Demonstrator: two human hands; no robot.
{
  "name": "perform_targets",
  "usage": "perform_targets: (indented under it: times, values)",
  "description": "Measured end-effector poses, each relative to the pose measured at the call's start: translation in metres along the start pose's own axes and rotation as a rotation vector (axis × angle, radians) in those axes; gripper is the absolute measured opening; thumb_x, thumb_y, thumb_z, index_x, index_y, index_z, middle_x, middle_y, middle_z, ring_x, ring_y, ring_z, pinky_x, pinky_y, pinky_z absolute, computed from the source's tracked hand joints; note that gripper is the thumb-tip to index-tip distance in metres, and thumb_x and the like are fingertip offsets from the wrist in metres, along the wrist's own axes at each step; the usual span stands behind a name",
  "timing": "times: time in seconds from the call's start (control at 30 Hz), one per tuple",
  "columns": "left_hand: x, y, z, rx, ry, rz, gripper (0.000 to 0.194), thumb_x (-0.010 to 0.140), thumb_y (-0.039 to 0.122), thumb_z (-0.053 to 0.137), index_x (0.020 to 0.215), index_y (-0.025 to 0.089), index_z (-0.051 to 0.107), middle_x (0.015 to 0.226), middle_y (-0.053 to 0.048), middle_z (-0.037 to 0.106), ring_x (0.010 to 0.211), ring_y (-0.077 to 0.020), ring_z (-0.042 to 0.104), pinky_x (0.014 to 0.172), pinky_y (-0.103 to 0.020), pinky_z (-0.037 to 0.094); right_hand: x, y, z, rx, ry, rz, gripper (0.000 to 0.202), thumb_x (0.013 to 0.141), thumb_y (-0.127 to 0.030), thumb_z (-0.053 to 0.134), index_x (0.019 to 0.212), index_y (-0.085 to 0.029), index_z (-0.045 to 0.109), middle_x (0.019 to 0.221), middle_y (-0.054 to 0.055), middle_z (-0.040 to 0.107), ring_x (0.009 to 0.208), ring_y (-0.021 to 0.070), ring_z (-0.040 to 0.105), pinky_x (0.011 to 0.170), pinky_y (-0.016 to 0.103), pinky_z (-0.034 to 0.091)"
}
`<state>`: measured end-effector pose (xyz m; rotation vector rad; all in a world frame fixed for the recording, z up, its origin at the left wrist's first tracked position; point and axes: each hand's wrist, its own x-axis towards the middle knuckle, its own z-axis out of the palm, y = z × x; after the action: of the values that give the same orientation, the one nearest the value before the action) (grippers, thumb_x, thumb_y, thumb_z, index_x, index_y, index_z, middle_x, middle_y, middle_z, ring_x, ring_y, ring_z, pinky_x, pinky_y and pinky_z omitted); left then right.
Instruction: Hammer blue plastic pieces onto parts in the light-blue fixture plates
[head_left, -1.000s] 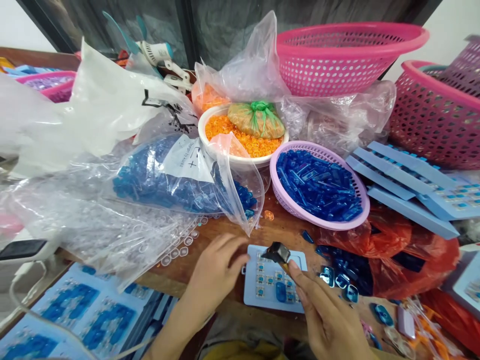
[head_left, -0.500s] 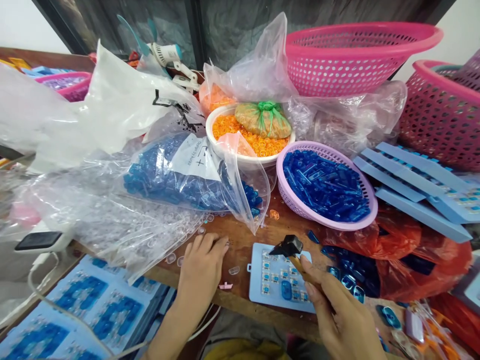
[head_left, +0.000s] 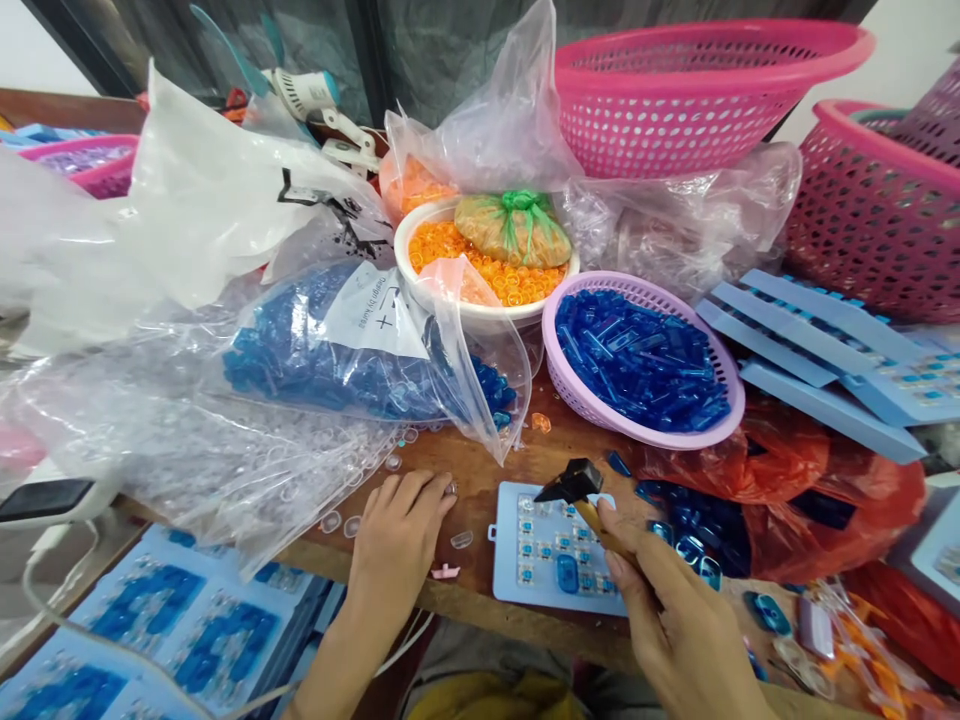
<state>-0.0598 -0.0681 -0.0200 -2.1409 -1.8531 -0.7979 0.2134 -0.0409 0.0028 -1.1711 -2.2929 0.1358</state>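
Note:
My right hand [head_left: 667, 590] is closed around the wooden handle of a small hammer [head_left: 574, 482]. The hammer's black head hangs over a light blue plastic plate [head_left: 506, 540] set with several small clear-and-blue square parts. One larger glossy blue cap [head_left: 568, 574] sits on that plate. To the left, my left hand [head_left: 397, 530] rests on the wooden table with its fingers curled together. A tiny piece shows at its fingertips, too small to make out. Beside it lie a clear plastic cap [head_left: 461, 540] and a small pink piece [head_left: 445, 571].
Behind stand a lilac basket [head_left: 645, 437] of blue pieces, a white bowl [head_left: 405, 255] of orange ones and a clear bag [head_left: 322, 370] of blue caps. A red bag [head_left: 840, 530] lies right, below stacked blue plates [head_left: 832, 405]. More filled plates [head_left: 150, 610] are stacked lower left.
The view has shifted slightly, so most things sit a little further left and higher. Both hands, the hammer and the plate keep nearly the same arrangement.

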Motion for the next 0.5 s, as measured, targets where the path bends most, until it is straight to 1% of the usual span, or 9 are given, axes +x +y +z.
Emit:
perform_targets:
  times: [0.07,0.13,0.2,0.27,0.33,0.4,0.5]
  values:
    - [0.007,0.011,-0.001,-0.123,0.043,-0.013,0.025,0.106,0.025,0.044,0.110,0.016,0.067,0.096,-0.007,0.071,0.087,-0.0213,0.063,0.077,-0.035,0.049,0.001,-0.002,0.001,0.018,0.012,0.024,0.030,0.102,-0.018,0.044,0.131,-0.020,0.054,0.114,0.005,0.075,0.107,0.0131,0.072,0.087,0.016,0.056]
    - [0.016,0.025,-0.002,-0.242,0.058,-0.009,0.022,0.104,0.026,0.049,0.112,0.016,0.067,0.095,-0.005,0.070,0.085,-0.0196,0.062,0.077,-0.033,0.049,0.002,-0.004,0.000,0.030,0.037,0.036,0.029,0.102,-0.018,0.045,0.129,-0.020,0.057,0.116,0.005,0.074,0.108,0.0119,0.071,0.090,0.016,0.054]
    - [0.024,0.039,0.000,-0.312,0.031,0.024,0.022,0.104,0.028,0.050,0.108,0.017,0.068,0.093,-0.005,0.069,0.083,-0.0194,0.061,0.075,-0.032,0.049,0.002,-0.006,-0.003,0.041,0.077,0.039,0.029,0.102,-0.018,0.047,0.128,-0.020,0.058,0.115,0.004,0.075,0.107,0.0103,0.071,0.093,0.014,0.052]
    - [0.027,0.048,0.002,-0.330,-0.015,0.056,0.025,0.104,0.030,0.048,0.103,0.017,0.069,0.090,-0.005,0.069,0.079,-0.0200,0.061,0.071,-0.033,0.049,0.001,-0.007,-0.009,0.039,0.117,0.055,0.029,0.101,-0.018,0.049,0.129,-0.019,0.059,0.116,0.004,0.074,0.107,0.0092,0.070,0.096,0.012,0.049]
    - [0.026,0.053,0.005,-0.317,-0.030,0.081,0.026,0.104,0.028,0.047,0.102,0.016,0.070,0.088,-0.005,0.069,0.077,-0.0204,0.060,0.069,-0.034,0.049,-0.004,-0.009,-0.015,0.032,0.154,0.061,0.031,0.100,-0.018,0.052,0.130,-0.019,0.058,0.114,0.004,0.074,0.105,0.0097,0.071,0.096,0.013,0.049]
    - [0.021,0.054,0.006,-0.294,-0.026,0.094,0.023,0.104,0.025,0.048,0.106,0.014,0.069,0.089,-0.006,0.069,0.076,-0.0207,0.060,0.068,-0.034,0.049,-0.010,-0.014,-0.020,0.018,0.172,0.046,0.033,0.098,-0.018,0.055,0.131,-0.021,0.059,0.111,0.005,0.075,0.101,0.0120,0.072,0.094,0.016,0.052]
    - [0.015,0.056,0.008,-0.285,-0.017,0.101,0.022,0.103,0.021,0.049,0.111,0.012,0.068,0.090,-0.007,0.069,0.077,-0.0208,0.061,0.069,-0.034,0.050,-0.021,-0.022,-0.019,0.003,0.173,0.087,0.031,0.099,-0.018,0.055,0.129,-0.024,0.061,0.107,0.004,0.076,0.097,0.0156,0.074,0.087,0.021,0.056]
